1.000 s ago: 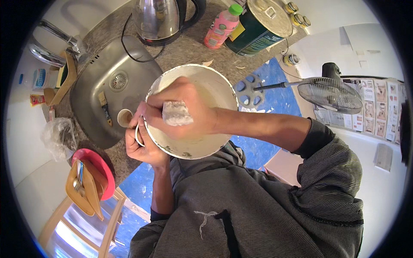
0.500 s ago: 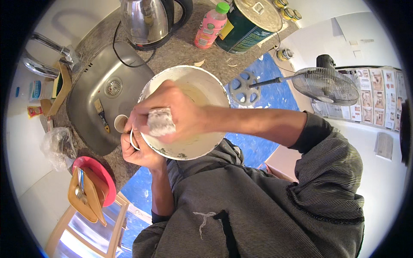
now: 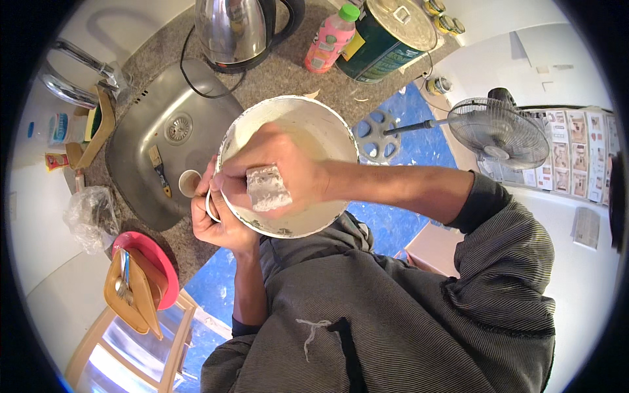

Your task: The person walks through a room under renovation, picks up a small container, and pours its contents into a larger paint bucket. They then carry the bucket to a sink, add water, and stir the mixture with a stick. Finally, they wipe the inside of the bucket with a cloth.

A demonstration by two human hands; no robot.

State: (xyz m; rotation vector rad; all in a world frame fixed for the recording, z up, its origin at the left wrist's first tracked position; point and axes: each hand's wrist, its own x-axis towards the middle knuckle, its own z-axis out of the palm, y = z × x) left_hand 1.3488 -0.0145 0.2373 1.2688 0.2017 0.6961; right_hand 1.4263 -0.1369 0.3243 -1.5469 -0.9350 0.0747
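Observation:
A white enamel pot (image 3: 331,121) with a dark chipped rim is in front of my body, tilted slightly. My left hand (image 3: 226,226) is closed round its white side handle (image 3: 209,208). My right hand (image 3: 282,164) is over the pot's mouth, closed round a whitish, plaster-smeared rectangular piece (image 3: 268,188); its exact kind is not clear. The inside of the pot is pale and smeared, partly hidden beneath my right hand. A small paper cup (image 3: 189,183) is just beyond my left fingers, beside the sink's right wall.
A steel sink (image 3: 134,187) at the left holds a paintbrush (image 3: 159,171). A kettle (image 3: 236,33), a pink bottle (image 3: 329,42) and a green tin (image 3: 380,49) stand at the back. To the right is a fan (image 3: 501,134); a red bowl (image 3: 171,275) is lower left.
The whole view has shifted slightly. The whitish piece in my right hand has turned and moved a little to the right over the pot. My left hand keeps its hold on the handle.

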